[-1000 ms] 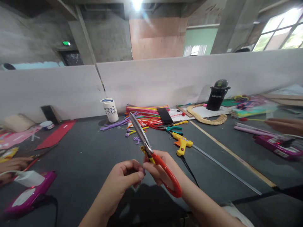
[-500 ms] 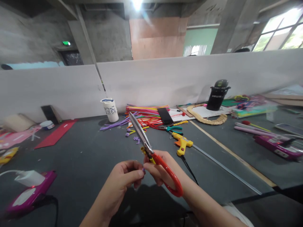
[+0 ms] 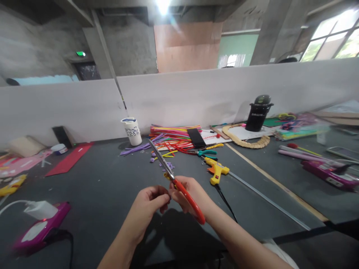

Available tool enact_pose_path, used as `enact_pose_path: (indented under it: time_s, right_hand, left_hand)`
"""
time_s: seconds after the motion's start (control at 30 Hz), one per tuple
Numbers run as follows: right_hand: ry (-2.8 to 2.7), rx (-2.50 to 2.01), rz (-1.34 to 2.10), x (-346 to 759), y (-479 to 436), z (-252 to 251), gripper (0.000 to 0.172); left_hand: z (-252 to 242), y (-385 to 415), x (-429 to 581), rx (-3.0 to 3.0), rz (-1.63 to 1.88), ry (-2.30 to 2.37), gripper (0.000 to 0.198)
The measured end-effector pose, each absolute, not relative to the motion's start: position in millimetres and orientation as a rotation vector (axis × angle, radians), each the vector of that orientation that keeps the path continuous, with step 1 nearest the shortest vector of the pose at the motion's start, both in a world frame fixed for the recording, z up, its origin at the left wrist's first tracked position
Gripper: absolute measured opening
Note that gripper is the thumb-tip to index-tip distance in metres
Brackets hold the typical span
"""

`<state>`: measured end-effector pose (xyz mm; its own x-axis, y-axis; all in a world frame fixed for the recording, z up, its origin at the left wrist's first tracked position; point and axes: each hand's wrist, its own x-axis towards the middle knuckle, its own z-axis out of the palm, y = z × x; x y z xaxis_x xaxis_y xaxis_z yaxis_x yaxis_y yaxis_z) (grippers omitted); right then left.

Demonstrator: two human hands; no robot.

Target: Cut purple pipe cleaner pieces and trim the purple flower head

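Note:
My right hand [image 3: 192, 192] is closed around red-handled scissors [image 3: 193, 207], whose long metal blades point up and to the left, away from me. A short yellow rolled piece [image 3: 166, 175] sticks out beside the blade pivot, partly covered by the scissors. Just to the left, my left hand [image 3: 148, 207] pinches at thumb and fingertips, close to the right fingertips. Whatever lies between those fingers is too small or hidden to make out. Beyond the blades, small purple bits [image 3: 168, 166] lie scattered on the dark table [image 3: 112, 186] near yellow and purple stems [image 3: 169, 153].
Colourful pipe cleaners [image 3: 176, 131] and a black phone [image 3: 196, 137] lie at the back. Right of my hands are teal-handled pliers [image 3: 206, 153] and a yellow glue gun [image 3: 217, 170] with its cable. A white cup [image 3: 132, 131] stands back left; a purple power strip [image 3: 42, 228] sits front left.
The scissors have turned and dropped slightly left, their handles now seen more edge-on. A purple bit that showed at my left fingertips no longer shows. More purple bits are visible on the table.

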<state>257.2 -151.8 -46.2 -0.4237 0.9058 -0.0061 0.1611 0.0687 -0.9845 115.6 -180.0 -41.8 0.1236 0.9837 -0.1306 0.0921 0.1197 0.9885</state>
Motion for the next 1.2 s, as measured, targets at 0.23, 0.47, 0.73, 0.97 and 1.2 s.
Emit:
enact_pose_path:
  time_s: [0.23,0.47,0.73,0.97,1.2]
  right_hand:
    - [-1.702,-1.013,1.327,254.8,-134.2,-26.0,0.002]
    - [-1.739,-0.988,1.231,255.9,-115.5,-6.3,0.001]
    - [-1.764,-1.070,1.204,246.3,-113.4,-37.8,0.004]
    - [-1.792,-1.126,1.100,241.0,-113.9,-43.8,0.005]
    - [-1.841,-1.140,1.011,245.0,-113.5,-48.8,0.004]
  left_hand:
    - [-26.3,-165.6,106.0,1.442,1.000,1.344,0.012]
    - [3.6,-141.7,108.8,1.594,1.063,1.276,0.014]
    - [-31.1,-146.2,109.7,1.484,1.081,1.364,0.014]
    - [-36.0,-143.6,108.4,1.620,1.150,1.535,0.009]
    - [-36.0,-145.9,110.7,1.582,1.097,1.464,0.009]
